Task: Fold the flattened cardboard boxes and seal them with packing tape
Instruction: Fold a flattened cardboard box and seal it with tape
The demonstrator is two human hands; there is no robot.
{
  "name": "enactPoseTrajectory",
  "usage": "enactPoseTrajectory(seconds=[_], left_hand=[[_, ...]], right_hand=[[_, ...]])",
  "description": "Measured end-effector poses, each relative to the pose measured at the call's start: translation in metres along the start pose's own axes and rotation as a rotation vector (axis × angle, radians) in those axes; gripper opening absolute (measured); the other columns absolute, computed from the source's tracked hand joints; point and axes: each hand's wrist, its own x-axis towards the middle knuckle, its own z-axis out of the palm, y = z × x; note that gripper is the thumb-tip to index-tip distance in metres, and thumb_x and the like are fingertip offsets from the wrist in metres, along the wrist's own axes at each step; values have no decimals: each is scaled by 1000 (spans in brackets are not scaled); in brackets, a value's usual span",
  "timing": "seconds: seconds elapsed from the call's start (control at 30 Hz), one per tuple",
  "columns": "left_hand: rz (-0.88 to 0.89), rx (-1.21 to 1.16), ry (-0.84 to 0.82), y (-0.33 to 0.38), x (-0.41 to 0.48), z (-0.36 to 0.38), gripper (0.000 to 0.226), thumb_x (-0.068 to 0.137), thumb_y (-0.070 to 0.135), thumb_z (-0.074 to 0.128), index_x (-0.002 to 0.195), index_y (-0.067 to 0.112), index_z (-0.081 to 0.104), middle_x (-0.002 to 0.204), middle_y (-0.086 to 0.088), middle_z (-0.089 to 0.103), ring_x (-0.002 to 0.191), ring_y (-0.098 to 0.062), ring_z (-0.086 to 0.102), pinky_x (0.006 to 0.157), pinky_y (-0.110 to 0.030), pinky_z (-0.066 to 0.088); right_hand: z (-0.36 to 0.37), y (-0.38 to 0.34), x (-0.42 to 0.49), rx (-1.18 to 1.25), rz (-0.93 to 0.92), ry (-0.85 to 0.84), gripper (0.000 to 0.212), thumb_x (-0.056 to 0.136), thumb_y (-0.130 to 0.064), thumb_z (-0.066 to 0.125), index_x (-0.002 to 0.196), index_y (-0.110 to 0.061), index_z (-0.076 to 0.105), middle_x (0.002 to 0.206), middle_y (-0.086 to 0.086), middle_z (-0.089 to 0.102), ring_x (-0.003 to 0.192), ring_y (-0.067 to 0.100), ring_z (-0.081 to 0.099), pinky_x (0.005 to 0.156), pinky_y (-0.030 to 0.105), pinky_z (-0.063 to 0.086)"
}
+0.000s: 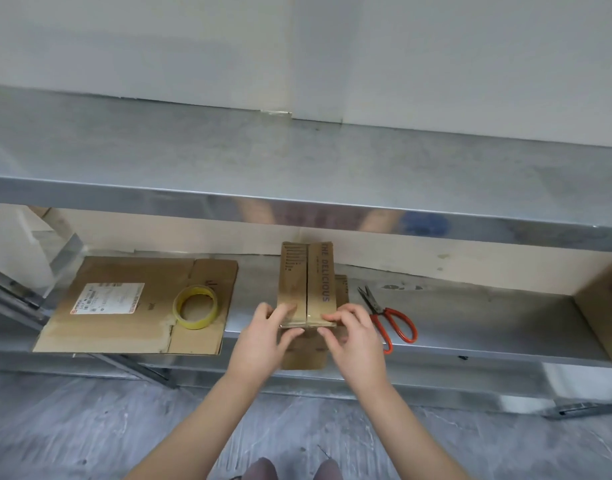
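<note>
Cardboard box (306, 282) near edge pinched by left hand (263, 336) and right hand (355, 336), thumbs below; tape roll (196, 307) left of grip, scissors (392, 318) right.

Storeroom: steel shelving (228, 150), concrete floor (72, 427)
</note>
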Motion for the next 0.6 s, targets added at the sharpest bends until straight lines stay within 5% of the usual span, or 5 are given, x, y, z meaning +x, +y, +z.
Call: enactPoseTrajectory(seconds=[0.17,0.27,0.37,0.6], left_hand=[[10,7,-22,3,7,2,41,91,48,54,128,31,46,106,4,39,82,-20,59,72,-32,51],[52,-181,-250,-12,12,-21,60,85,30,71,133,45,38,120,10,41,104,-8,55,91,-25,49],[138,-61,-465,-26,26,-50,74,82,18,75,137,52,38,119,14,46,104,-1,53,95,-16,44],[188,-50,-330,-30,38,-42,66,74,22,81,128,48,53,109,8,60,92,-3,59,89,-17,47]], right_hand=[[0,1,2,20,18,-18,17,83,-24,74,98,-27,68,114,-16,49,94,4,58,76,32,56],[-21,5,12,45,35,-260,40,83,-3,69,109,-33,70,117,-20,46,108,3,55,93,24,52],[-46,8,29,-25,0,-486,57,81,9,61,114,-37,70,117,-15,51,109,3,55,99,13,42],[-42,7,47,24,-31,-478,40,73,-19,84,90,-52,69,102,-12,63,97,3,61,95,31,49]])
